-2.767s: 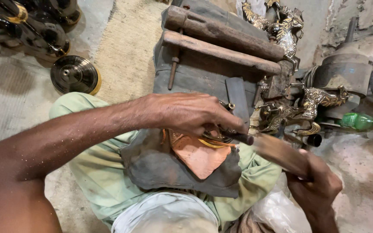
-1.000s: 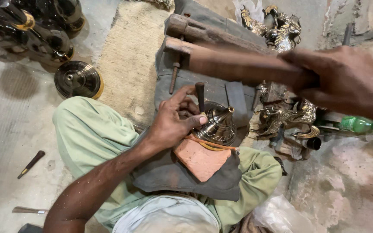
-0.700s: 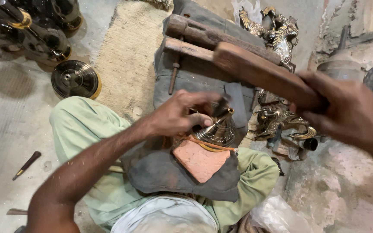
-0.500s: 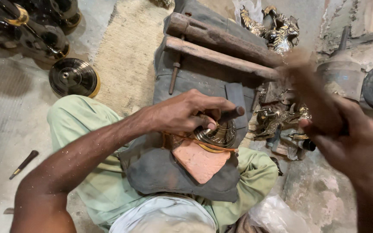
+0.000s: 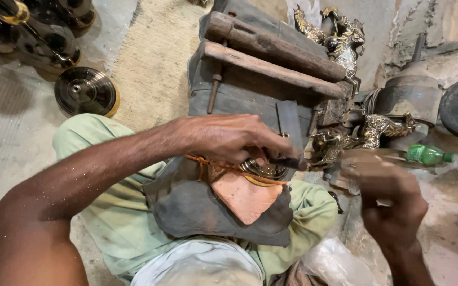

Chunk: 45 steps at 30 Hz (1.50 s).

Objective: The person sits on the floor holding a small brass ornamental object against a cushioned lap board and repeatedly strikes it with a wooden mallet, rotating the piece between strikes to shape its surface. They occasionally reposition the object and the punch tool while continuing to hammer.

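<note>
With the left hand (image 5: 229,139) pinning the punch (image 5: 287,163) on the round brass piece (image 5: 263,170) in the lap, the right hand (image 5: 385,190), closed around a blurred wooden mallet, should strike squarely, keeping the punch upright.

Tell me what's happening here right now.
A person sits on the floor with a brass piece on a cloth-padded knee. The left hand holds a dark punch against the piece. The right hand grips a wooden mallet, blurred, close to the punch's end. Wooden bars, brass figures and a green bottle lie around.
</note>
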Tool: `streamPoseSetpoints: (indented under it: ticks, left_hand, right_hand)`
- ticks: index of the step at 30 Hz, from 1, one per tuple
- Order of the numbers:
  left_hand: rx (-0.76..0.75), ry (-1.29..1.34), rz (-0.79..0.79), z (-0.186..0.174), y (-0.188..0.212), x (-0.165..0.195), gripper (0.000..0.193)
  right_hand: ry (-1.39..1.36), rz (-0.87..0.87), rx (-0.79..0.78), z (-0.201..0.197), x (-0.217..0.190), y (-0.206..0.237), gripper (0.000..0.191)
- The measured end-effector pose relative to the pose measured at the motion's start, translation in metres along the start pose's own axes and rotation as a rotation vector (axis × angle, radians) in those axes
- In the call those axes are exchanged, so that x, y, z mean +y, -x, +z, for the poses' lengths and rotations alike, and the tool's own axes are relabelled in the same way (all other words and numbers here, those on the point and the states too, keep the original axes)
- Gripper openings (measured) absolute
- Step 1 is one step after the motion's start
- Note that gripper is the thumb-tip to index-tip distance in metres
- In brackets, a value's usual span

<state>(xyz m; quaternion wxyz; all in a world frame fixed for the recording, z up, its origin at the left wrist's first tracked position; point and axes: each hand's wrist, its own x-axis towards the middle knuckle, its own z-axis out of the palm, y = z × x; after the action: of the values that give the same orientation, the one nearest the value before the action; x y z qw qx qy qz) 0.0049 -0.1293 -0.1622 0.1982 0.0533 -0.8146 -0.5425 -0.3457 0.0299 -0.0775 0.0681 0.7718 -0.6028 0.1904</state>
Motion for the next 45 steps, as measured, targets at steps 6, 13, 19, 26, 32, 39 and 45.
streamPoseSetpoints:
  ticks: [6, 13, 19, 26, 32, 39, 45]
  left_hand:
    - [0.027, 0.021, 0.228, -0.001, 0.002, 0.002, 0.054]
    - [0.002, 0.223, 0.057, -0.008, -0.002, -0.006, 0.077]
    - [-0.015, 0.179, 0.193, -0.011, 0.000, -0.004, 0.067]
    - [0.026, 0.092, 0.230, -0.007, 0.002, -0.010, 0.046]
    - [0.115, 0.233, 0.103, 0.000, 0.011, -0.024, 0.054]
    - [0.237, 0.289, 0.131, 0.000, 0.014, -0.029, 0.050]
    - [0.144, 0.253, 0.091, -0.006, 0.011, -0.027, 0.052]
  right_hand:
    - [0.251, -0.190, -0.036, -0.004, -0.009, 0.003, 0.039]
    - [0.320, -0.131, -0.015, -0.011, -0.006, 0.003, 0.048]
    - [-0.054, -0.116, 0.053, 0.000, 0.004, -0.001, 0.035]
    - [-0.088, -0.132, 0.007, -0.007, 0.012, -0.013, 0.032]
    - [0.052, -0.019, -0.123, -0.016, 0.002, -0.032, 0.035]
    - [-0.028, 0.026, -0.184, -0.021, 0.003, -0.070, 0.045]
    - [-0.140, 0.031, -0.146, -0.015, -0.001, -0.084, 0.046]
